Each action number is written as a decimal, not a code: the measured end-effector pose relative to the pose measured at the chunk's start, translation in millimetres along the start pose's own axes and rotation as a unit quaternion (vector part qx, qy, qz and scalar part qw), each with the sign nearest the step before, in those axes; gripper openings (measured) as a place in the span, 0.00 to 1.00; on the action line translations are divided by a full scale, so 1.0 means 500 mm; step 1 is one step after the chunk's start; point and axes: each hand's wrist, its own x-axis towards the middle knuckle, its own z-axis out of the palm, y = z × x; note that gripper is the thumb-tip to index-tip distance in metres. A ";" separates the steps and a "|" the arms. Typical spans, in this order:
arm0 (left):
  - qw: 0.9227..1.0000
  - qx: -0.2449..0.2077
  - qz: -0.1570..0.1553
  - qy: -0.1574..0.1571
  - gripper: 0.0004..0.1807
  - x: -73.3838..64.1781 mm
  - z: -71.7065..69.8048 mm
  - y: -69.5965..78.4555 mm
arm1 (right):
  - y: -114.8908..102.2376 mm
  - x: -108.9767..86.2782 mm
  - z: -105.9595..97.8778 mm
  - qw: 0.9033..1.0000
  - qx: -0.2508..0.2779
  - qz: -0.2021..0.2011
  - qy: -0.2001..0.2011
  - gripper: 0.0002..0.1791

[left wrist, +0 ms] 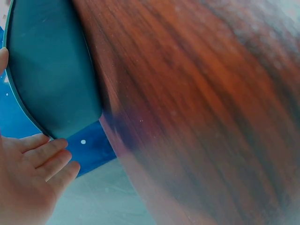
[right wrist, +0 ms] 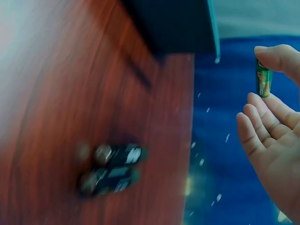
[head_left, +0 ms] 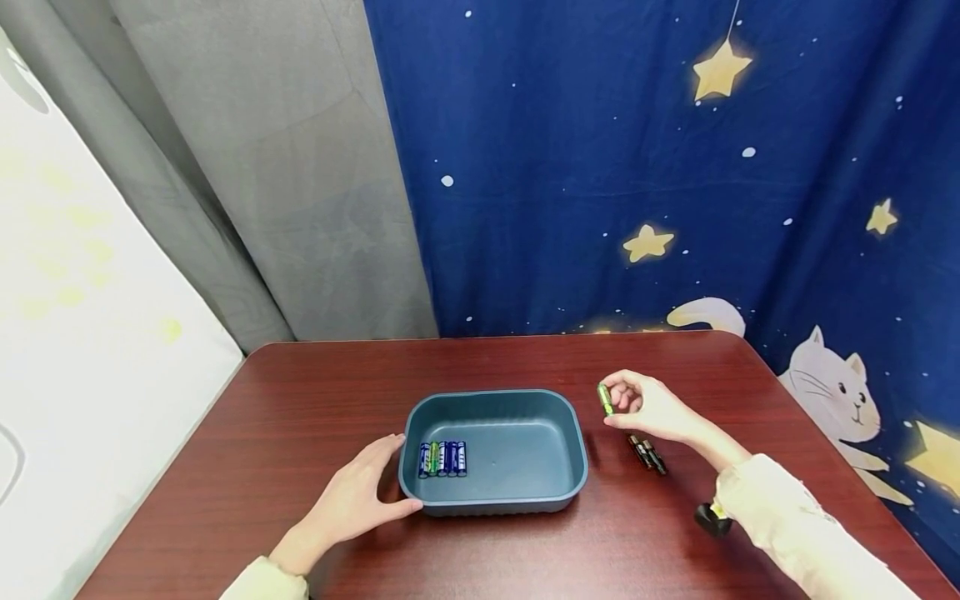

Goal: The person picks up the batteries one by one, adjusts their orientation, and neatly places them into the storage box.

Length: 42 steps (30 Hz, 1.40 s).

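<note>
A person's right hand point(head_left: 648, 410) pinches a green battery point(head_left: 605, 399) between thumb and index finger, holding it above a reddish-brown wood-grain table point(head_left: 337, 375), just beyond the right end of a blue-gray plastic bin point(head_left: 517, 462). The remaining fingers of that hand bend loosely toward the palm. At left, the left hand point(head_left: 352, 498) spans the bin's left end with its fingers spread and relaxed, fingertips at the rim and thumb against the near corner. Inside the bin, five batteries point(head_left: 442, 459) stand out in a neat side-by-side row near the left wall, four of them blue and the second from the left green. Two dark batteries point(head_left: 654, 457) lie next to each other on the table below the right hand, blurred in the right wrist view. A pale sleeve point(head_left: 802, 521) covers the right forearm. Behind the table hang a gray curtain point(head_left: 322, 208) and a navy curtain point(head_left: 562, 208) printed with yellow stars point(head_left: 722, 70) and a white cat point(head_left: 832, 392).
</note>
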 end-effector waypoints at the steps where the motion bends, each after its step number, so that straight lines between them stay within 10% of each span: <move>1: 1.000 0.000 -0.001 0.000 0.50 0.000 0.000 0.000 | -0.007 0.006 0.005 1.000 0.000 -0.002 0.003 0.23; 28: 1.000 -0.005 -0.003 0.004 0.49 -0.003 0.002 0.000 | -0.084 0.137 0.232 0.999 0.008 -0.035 -0.021 0.24; 42: 1.000 -0.003 0.003 0.011 0.49 -0.002 0.005 -0.003 | -0.092 0.150 0.309 0.987 -0.106 -0.048 -0.108 0.23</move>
